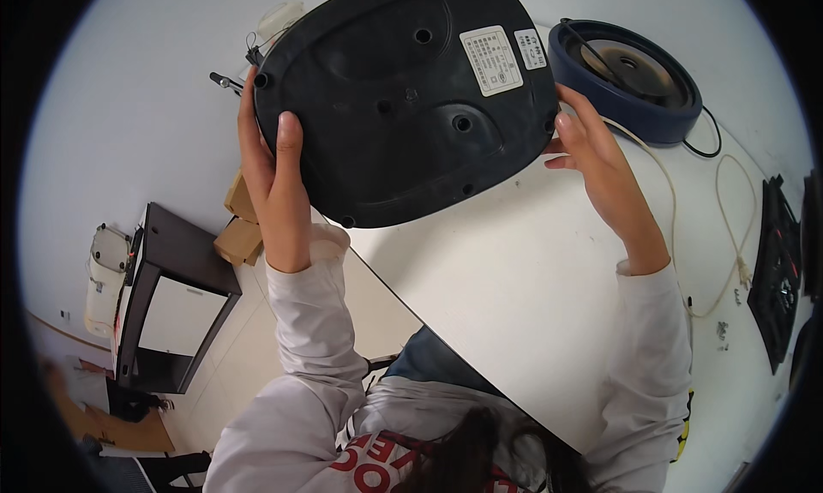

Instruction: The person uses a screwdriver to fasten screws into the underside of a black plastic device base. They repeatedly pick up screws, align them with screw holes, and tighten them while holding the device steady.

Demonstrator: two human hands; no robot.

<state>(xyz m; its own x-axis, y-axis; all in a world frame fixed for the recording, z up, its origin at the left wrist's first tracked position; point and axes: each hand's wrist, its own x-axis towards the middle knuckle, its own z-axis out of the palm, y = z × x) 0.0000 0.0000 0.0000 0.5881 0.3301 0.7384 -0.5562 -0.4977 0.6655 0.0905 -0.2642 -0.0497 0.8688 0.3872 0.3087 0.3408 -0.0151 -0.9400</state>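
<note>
Left hand [273,171] grips the near-left edge of a black oval appliance base [403,99], thumb flat across its underside and fingers curled behind the rim. That base is held up off the white table [514,304], underside toward the camera, with two pale labels [501,56] to the hand's upper right. Right hand [600,163] touches the base's right edge with half-open fingers, steadying rather than clasping it. Beyond this hand lies a dark blue round part [630,77]; a cream cord [729,236] trails to its right.
</note>
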